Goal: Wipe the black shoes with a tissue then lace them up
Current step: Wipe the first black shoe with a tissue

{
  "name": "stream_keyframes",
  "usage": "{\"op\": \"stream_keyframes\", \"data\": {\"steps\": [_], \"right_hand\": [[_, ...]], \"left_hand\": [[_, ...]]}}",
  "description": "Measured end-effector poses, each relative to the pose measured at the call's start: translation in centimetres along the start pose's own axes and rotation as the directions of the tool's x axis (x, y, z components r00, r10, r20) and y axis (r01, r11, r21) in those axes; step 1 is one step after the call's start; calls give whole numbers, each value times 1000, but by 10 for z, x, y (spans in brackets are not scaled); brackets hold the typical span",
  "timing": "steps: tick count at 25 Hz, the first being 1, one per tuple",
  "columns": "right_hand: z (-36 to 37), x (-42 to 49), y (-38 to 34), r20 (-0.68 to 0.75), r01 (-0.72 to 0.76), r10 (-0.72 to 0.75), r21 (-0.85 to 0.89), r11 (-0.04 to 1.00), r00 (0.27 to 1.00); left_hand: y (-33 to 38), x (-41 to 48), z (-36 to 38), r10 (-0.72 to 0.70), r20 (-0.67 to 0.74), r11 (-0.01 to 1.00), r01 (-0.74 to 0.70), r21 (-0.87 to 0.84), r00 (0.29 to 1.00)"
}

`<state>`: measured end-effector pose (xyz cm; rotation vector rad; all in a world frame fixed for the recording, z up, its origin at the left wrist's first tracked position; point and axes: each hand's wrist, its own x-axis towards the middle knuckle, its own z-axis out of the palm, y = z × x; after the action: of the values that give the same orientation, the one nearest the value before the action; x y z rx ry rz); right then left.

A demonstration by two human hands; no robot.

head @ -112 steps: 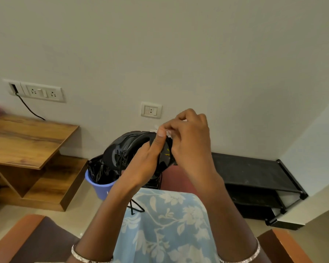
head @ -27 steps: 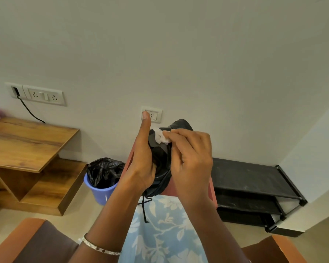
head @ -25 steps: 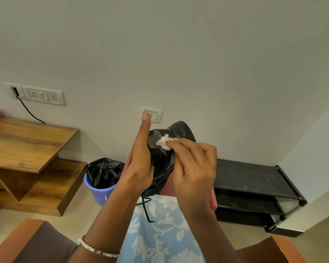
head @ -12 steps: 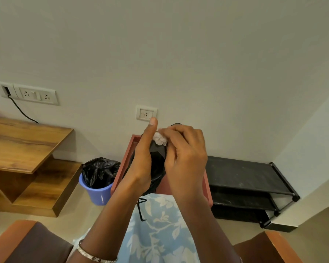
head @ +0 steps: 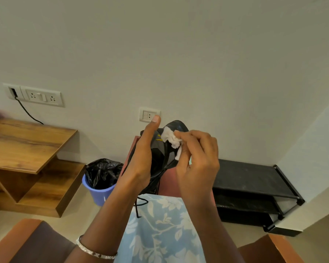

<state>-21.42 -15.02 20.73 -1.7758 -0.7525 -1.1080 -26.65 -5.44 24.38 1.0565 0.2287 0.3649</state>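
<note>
Plain wall [head: 179, 54] fills most of the view. Wooden bench [head: 27, 145] sits at left and a low black shoe rack [head: 251, 175] at right, both well apart from the work. The person's lap in blue floral cloth [head: 160, 234] is at bottom centre, with brown chair arms at the two lower corners. A blue bin [head: 99, 192] with a black liner stands on the floor between bench and lap. A reddish board [head: 167, 181] stands right behind the hands; what it is, cannot tell.

The black shoe [head: 165, 154] is held up in the air above the lap, roughly on end. The left hand [head: 141, 164] grasps it from the side with the thumb straight up; the fingers are hidden behind the shoe. The right hand [head: 198, 162] pinches a crumpled white tissue [head: 171, 138] and presses it on the upper end of the shoe.

Progress, as a judgement: mid-wipe on this shoe. A lace [head: 139, 204] dangles loose onto the lap, so lacing is not yet done. The second shoe is not in view, state unknown.

Room: free air all round the shoe, with no edge close by. The bin is near for dropping the tissue. The loose lace could snag on the wrist.
</note>
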Motion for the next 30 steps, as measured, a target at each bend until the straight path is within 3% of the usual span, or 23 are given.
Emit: {"op": "stream_keyframes", "data": {"steps": [6, 11, 16, 20, 27, 30], "right_hand": [[-9, -13, 5, 12, 83, -83, -7, 996, 996], [-12, -30, 9, 60, -16, 10, 108, 994, 998], [-8, 16, 2, -1, 8, -8, 116, 993, 1000], [-7, -17, 14, 35, -23, 18, 142, 990, 999], [-6, -2, 11, 77, -64, 53, 149, 987, 996], [-6, 27, 9, 177, -67, 41, 146, 987, 983]], "left_hand": [[10, -5, -6, 31, -24, 999, -32, -19, 999], [12, -3, -9, 15, -70, 998, -19, -56, 997], [8, -4, -6, -20, -12, 997, 19, -76, 1000], [7, -1, -12, -35, -40, 996, 32, -77, 999], [4, 1, -9, 11, -30, 997, -9, 80, 1000], [-1, 0, -6, 93, 5, 983, -93, 156, 996]]}}
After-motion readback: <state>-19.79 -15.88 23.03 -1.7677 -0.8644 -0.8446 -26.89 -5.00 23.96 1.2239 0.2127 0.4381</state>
